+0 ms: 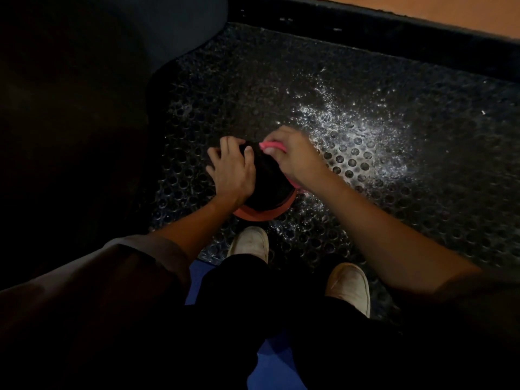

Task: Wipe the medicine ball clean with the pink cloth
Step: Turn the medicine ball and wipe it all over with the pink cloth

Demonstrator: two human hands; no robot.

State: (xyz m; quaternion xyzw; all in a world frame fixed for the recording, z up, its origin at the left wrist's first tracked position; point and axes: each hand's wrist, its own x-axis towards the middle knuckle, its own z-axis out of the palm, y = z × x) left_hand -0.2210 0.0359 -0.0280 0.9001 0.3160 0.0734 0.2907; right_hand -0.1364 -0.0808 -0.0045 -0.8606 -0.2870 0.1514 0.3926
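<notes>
while the left hand (232, 170) lies spread on the dark medicine ball (270, 181) on the rubber mat (394, 170), the right hand (292, 156) grips the pink cloth (271, 145) against its far side, mid-wipe, so turning the ball to an unwiped part probably comes next.

The one head-worn camera looks steeply down and slightly forward from close above, over the person's own legs (253, 299), at the ball (270, 178) on the floor mat (365, 206) mid-frame.

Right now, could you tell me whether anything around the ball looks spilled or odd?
Yes: a whitish, glistening speckled patch spreads over the black perforated mat just right of the medicine ball. It could be spray droplets or powder; I cannot tell which.
</notes>
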